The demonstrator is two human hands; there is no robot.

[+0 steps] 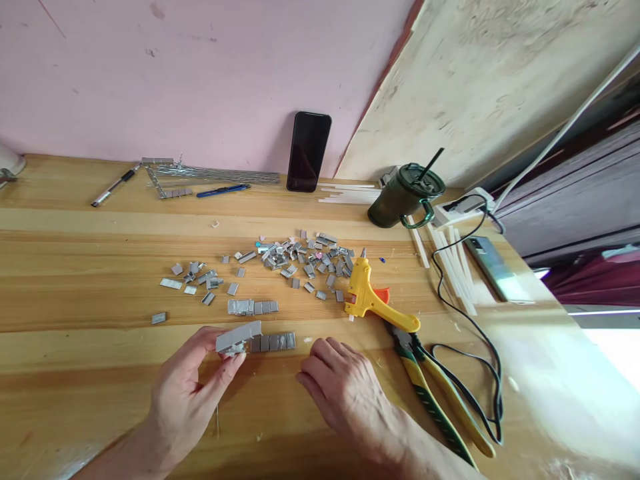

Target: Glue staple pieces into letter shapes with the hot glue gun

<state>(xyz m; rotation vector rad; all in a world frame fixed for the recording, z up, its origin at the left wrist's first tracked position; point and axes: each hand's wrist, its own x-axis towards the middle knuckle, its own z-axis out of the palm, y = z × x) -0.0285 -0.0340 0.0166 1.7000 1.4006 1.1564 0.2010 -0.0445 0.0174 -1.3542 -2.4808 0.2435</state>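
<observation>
My left hand point(193, 393) pinches a grey strip of joined metal pieces point(239, 337) between thumb and fingertips, lifted just off the wooden table point(100, 280). A short row of flat grey pieces point(273, 342) lies on the table right beside that strip. My right hand point(345, 390) rests palm down on the table, fingers loosely curled and holding nothing, its fingertips just right of the row. Another short row point(253, 307) lies a little farther back. Several loose grey metal pieces point(300, 260) are scattered across the middle of the table.
A yellow glue gun point(373, 300) lies right of the pieces, its black cord point(475, 347) looping to the right. Yellow-handled pliers point(435, 400) lie beside my right wrist. A dark green mug point(405, 197), wooden sticks point(450, 263), two phones point(309, 152) point(493, 267), pens and metal rods stand farther back.
</observation>
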